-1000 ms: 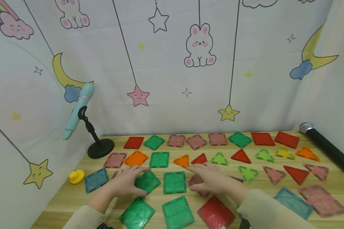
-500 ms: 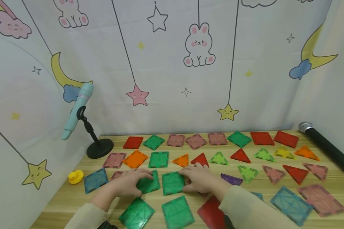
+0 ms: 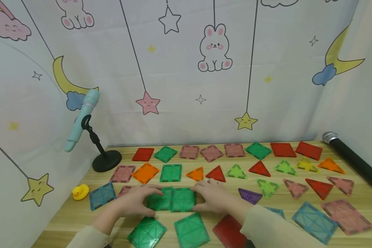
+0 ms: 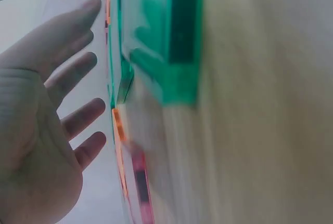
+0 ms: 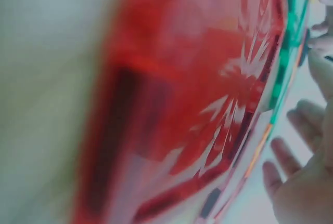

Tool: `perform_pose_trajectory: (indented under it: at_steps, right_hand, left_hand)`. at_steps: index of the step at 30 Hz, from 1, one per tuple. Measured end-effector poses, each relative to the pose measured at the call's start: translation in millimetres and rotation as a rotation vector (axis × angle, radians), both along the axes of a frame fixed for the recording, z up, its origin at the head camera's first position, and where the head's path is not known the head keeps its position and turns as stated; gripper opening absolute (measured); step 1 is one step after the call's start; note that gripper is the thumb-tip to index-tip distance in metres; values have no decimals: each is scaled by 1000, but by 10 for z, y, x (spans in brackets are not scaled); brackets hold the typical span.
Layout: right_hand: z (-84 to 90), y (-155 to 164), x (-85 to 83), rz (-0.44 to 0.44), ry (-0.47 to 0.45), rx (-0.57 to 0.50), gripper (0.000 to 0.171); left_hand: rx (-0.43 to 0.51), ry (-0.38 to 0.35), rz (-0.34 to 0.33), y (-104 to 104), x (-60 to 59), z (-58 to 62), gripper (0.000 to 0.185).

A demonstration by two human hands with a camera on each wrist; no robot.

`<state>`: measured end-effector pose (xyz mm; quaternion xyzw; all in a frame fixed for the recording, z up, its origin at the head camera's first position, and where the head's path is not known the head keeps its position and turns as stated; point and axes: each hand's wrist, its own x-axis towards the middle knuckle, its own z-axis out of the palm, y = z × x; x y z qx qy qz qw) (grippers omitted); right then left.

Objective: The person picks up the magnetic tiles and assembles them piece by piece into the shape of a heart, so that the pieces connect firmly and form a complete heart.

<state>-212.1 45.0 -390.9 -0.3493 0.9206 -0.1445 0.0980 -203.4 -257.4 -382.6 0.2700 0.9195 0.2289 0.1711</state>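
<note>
Two green square magnetic tiles lie side by side near the middle of the head view, the left tile (image 3: 160,199) and the right tile (image 3: 183,200) meeting along one edge. My left hand (image 3: 135,200) is at the left tile's outer side, fingers over its far corner and thumb near its front corner. In the left wrist view the left hand's fingers (image 4: 83,115) are spread and relaxed. My right hand (image 3: 215,197) rests by the right tile's outer edge, index finger and thumb at its corners. Its fingers (image 5: 283,156) are loosely bent in the right wrist view.
In front lie two more green squares (image 3: 147,232) and a red square (image 3: 230,231), partly under the right sleeve. Rows of coloured squares and triangles (image 3: 215,173) fill the back and right. A rubber duck (image 3: 80,192), mint microphone (image 3: 83,119) and black microphone (image 3: 356,163) stand or lie around.
My right hand has moved left, pushing the right green tile against the left one. The left tile has turned from slanted to nearly square with it, and the gap between them has closed.
</note>
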Motion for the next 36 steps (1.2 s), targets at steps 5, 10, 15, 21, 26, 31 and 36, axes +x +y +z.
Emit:
perform_pose_trajectory:
  at_steps: [5, 10, 15, 21, 26, 31, 36]
  right_hand:
    - [16, 166, 156, 210, -26, -60, 52]
    - [-17, 235, 257, 340, 11, -36, 49]
    - [-44, 199, 328, 335, 41, -44, 48]
    - [-24, 62, 414, 334, 74, -85, 47]
    - [-14, -19, 438, 279, 38, -70, 46]
    - [-40, -14, 451, 297, 19, -56, 45]
    - [-24, -47, 473, 331, 9, -63, 46]
  left_hand:
    - [41, 31, 23, -156, 244, 40, 49]
    - [48, 29, 52, -200, 387, -13, 46]
    - [-9, 77, 56, -126, 386, -53, 54]
    - [-36, 89, 80, -79, 389, -71, 66]
    - [-54, 78, 79, -35, 355, -84, 68]
    - [-59, 64, 79, -23, 343, -92, 68]
    - [-33, 40, 104, -27, 339, -94, 72]
